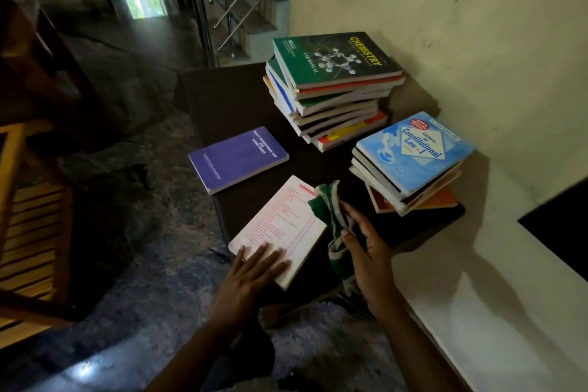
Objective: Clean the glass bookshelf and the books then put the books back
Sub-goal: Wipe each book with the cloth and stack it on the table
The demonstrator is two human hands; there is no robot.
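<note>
Our left hand (254,267) lies flat w/ straight fingers on the near end of the white book (280,226), which has red print and sits at the near edge of the dark table (229,99), angled, its near corner over the edge. Our right hand (366,251) grips the green-and-white cloth (331,210); the fingers curl round it, and the cloth's top bunch touches the bk's right edge while the rest hangs down past the table edge.

Further out, left of centre, the purple book (238,159) lies flat and alone, apart from the white one. At the far right the tall stack (337,111) stands unevenly piled, w/ the green Chemistry book (334,57) on top. Just near-right of it sits the short stack (407,191), topped by the blue Constitutional Law book (413,153), its lower bks fanned out.

The pale wall (445,9) runs along the table's right side. A stair railing (229,9) shows at the far end, and wooden furniture (28,232) stands at the left.
</note>
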